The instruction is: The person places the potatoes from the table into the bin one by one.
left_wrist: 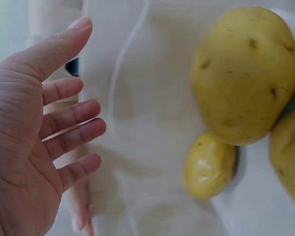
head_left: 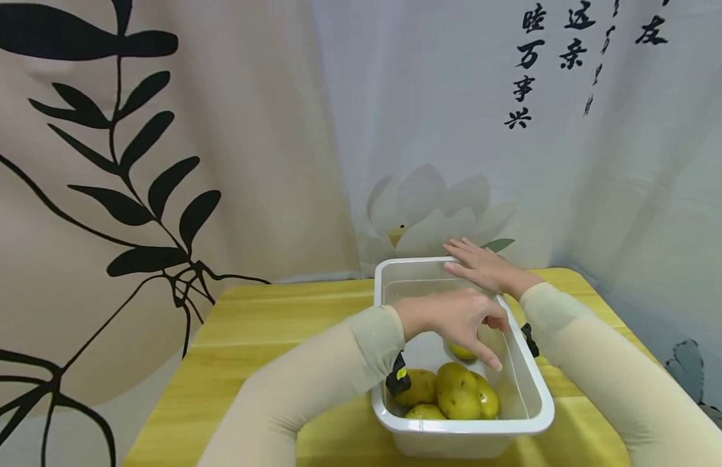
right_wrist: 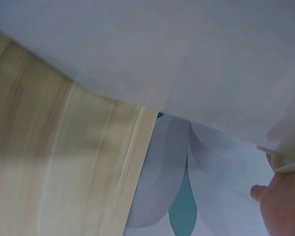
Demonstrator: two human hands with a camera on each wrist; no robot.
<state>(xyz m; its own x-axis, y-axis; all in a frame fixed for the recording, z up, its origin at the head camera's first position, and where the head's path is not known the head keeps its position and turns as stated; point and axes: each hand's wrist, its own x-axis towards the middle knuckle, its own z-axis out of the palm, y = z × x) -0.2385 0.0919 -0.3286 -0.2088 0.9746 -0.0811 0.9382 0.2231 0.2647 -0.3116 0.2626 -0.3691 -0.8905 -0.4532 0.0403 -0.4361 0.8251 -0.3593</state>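
Several yellow potatoes [head_left: 458, 391] lie in a deep white plastic bin [head_left: 527, 425], most of them gathered at its near end. My left hand [head_left: 461, 319] is over the bin, its fingers loosely bent and apart, holding nothing. In the left wrist view, a large potato [left_wrist: 246, 76] and a small one [left_wrist: 209, 166] lie a short way from the fingertips. My right hand [head_left: 486, 267] rests on the rim at the bin's far right corner with its fingers stretched out. The right wrist view shows only part of that hand [right_wrist: 285, 201] at the rim.
The bin stands on a yellow wood-grain table [head_left: 267, 344], near its back edge. Behind hangs a pale curtain [head_left: 267, 143] with printed leaves, a flower and dark characters. Both wrists wear dark straps [head_left: 398, 376].
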